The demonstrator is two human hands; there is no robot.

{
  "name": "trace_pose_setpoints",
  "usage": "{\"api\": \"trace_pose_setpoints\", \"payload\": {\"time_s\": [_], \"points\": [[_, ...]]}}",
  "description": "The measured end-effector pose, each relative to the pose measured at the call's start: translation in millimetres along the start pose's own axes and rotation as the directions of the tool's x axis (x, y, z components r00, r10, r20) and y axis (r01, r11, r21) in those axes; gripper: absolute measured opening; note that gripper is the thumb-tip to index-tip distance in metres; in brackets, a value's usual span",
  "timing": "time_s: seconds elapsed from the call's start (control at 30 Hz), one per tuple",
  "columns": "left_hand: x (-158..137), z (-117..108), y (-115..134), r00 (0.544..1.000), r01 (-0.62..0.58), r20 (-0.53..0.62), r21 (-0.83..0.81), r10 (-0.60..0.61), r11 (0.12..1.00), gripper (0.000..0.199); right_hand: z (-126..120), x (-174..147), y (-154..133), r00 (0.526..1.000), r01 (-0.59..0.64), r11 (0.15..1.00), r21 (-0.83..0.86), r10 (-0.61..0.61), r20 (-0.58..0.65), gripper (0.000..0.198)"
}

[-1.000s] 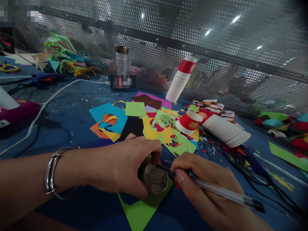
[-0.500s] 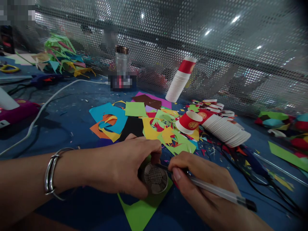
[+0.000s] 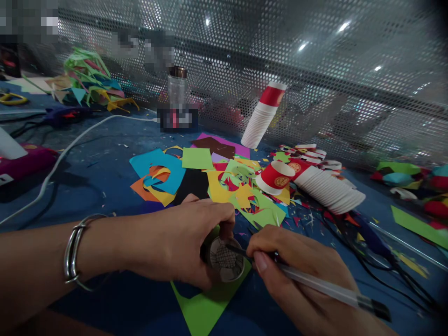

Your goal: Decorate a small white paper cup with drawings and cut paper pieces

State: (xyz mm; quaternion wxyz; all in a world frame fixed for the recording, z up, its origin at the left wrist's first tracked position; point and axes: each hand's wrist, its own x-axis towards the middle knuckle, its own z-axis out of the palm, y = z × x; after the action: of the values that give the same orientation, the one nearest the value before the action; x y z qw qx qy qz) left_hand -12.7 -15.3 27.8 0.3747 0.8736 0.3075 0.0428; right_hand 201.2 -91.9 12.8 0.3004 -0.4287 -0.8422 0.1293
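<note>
At far left on the blue bench (image 3: 105, 163) a white cable (image 3: 66, 151) runs from the near left edge toward the back. A heap of paper strips (image 3: 91, 79) lies at the back left against the perforated metal screen (image 3: 315, 70).

The left hand (image 3: 182, 245), with metal bangles (image 3: 75, 252) on its wrist, reaches in from the left. Its grip is closed around a small round cup base (image 3: 226, 259), thumb below and fingers curled over the top edge. The cup base is turned so that its circular face shows, marked with a drawn grid of crossed lines. It rests on a lime green sheet (image 3: 206, 308) at the near centre of the bench, between the two hands.

Behind the hands lies a spread of coloured paper offcuts (image 3: 196, 179): blue, orange, yellow, green, black and pink, overlapping.

The right hand (image 3: 301, 270) is just beside the cup base on its right. Its grip is pinched tight on a clear pen (image 3: 325, 289), whose tip touches the gridded face and whose dark cap end points to the lower right.

Farther back, a red paper cup (image 3: 276, 177) lies on its side at the head of a toppled stack of cups (image 3: 329, 189). A second cup stack (image 3: 262, 116) leans against the screen. Black cords (image 3: 378, 261) trail along the right side. More coloured pieces (image 3: 413, 179) sit at far right.
</note>
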Motion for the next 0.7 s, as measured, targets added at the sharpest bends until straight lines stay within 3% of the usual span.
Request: {"api": "trace_pose_setpoints", "payload": {"time_s": [0.2,0.43,0.7], "points": [[0.5,-0.2,-0.3,1.000,-0.026,0.007,-0.010,0.026,1.000,0.038,1.6,-0.2,-0.1,1.000,-0.016,1.000,-0.002,0.016,0.007,0.015],[0.6,-3.9,4.1,0.998,0.046,0.046,0.025,-0.047,0.999,0.037,4.5,2.1,3.3,1.000,-0.025,0.999,0.028,0.025,0.009,0.014],[-0.2,-3.2,4.4,0.998,0.043,0.045,0.019,-0.044,0.999,0.038,3.5,-0.2,4.7,1.000,-0.023,1.000,0.020,0.023,-0.002,0.013]]}}
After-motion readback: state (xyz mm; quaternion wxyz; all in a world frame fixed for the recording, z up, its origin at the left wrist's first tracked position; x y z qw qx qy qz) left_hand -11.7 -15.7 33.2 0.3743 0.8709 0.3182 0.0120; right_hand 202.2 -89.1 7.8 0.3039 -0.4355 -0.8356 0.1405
